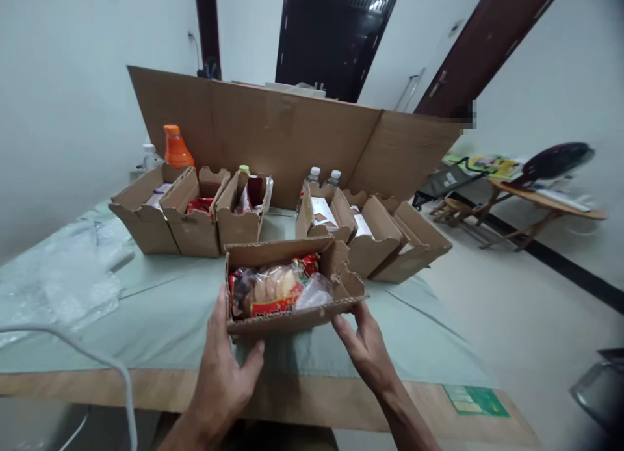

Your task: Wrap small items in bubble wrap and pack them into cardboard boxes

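Observation:
Between my two hands is an open-topped cardboard box (292,322), lying lengthwise across my view above the table's front part. Inside it sit food packets in clear and red plastic (275,288), one showing pale round pieces. My left hand (227,366) grips the box's left end, thumb along the near side and fingers behind the end wall. My right hand (363,344) holds the lower right corner, with its thumb by the near wall and its other fingers partly hidden under the box.
Cardboard bins with goods stand in a left group (197,233) and a right group (377,240). Behind them rise an orange bottle (178,149), clear bottles (312,176) and a cardboard screen (292,129). Clear plastic wrap (73,275) and a grey cable (114,360) lie left.

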A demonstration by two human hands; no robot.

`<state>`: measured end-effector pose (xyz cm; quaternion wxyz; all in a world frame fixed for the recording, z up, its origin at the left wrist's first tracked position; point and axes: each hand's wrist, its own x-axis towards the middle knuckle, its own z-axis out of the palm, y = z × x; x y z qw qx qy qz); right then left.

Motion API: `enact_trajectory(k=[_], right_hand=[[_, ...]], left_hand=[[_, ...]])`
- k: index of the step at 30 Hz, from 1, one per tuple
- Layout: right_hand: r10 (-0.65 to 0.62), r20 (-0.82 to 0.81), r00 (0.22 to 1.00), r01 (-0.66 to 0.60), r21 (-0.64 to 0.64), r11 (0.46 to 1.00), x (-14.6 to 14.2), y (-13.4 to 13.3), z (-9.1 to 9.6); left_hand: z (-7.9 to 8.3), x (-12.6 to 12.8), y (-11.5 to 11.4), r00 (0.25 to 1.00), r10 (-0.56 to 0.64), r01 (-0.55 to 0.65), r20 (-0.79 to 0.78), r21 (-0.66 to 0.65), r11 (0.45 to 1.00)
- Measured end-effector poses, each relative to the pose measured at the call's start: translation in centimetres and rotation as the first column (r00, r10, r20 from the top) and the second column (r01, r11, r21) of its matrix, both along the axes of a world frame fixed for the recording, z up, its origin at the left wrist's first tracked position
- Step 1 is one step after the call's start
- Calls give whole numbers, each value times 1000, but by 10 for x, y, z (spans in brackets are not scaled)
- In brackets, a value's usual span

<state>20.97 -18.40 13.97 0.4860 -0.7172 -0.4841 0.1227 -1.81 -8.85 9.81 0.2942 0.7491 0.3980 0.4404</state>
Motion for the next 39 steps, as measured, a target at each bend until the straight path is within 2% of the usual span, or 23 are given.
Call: enact_trajectory(k=[3, 6, 9, 12, 14, 18, 22, 25, 30, 34, 36, 39], right_hand=[[-12, -14, 1000, 13, 22, 1000, 11, -11, -19], [52, -58, 997, -49, 58, 997, 12, 3, -35], [103, -63, 993, -96, 115, 989, 14, 34, -40], [136, -40, 990, -127, 163, 978, 21, 65, -40], [110, -31, 993, -104, 173, 980, 23, 80, -41], [-16, 17, 1000, 13, 171, 985, 18, 97, -46], [-67, 82, 994, 49, 209, 977, 6, 105, -47], [-16, 77, 997, -5, 262, 965, 0, 109, -48], [44, 29, 999, -49, 224, 973, -2, 108, -55], [78, 0, 997, -76, 249, 965, 1, 102, -59], [67, -63, 996, -47, 281, 959, 4, 101, -63], [-36, -259, 965, 126, 337, 933, 13, 104, -75]], left_hand=[[-16, 4, -32, 1000, -8, 8, -5, -10, 1000], [-21, -9, -50, 999, 28, -29, -42, -25, 999], [-24, -17, -55, 997, 49, -49, -65, -1, 999], [-35, -15, -56, 998, 20, -16, -58, 59, 998], [-46, -11, -58, 997, -24, 31, -68, 99, 995], [-61, 0, -63, 992, -69, 82, -104, 121, 989], [-62, 8, -67, 988, -108, 117, -109, 88, 989], [-60, 13, -68, 984, -143, 149, -106, 56, 987], [-61, 21, -67, 977, -187, 192, -101, 42, 980], [-62, 29, -64, 973, -205, 211, -108, 55, 976], [-61, 34, -59, 972, -209, 215, -106, 46, 975], [-55, 47, -45, 968, -238, 240, -85, 16, 971]])
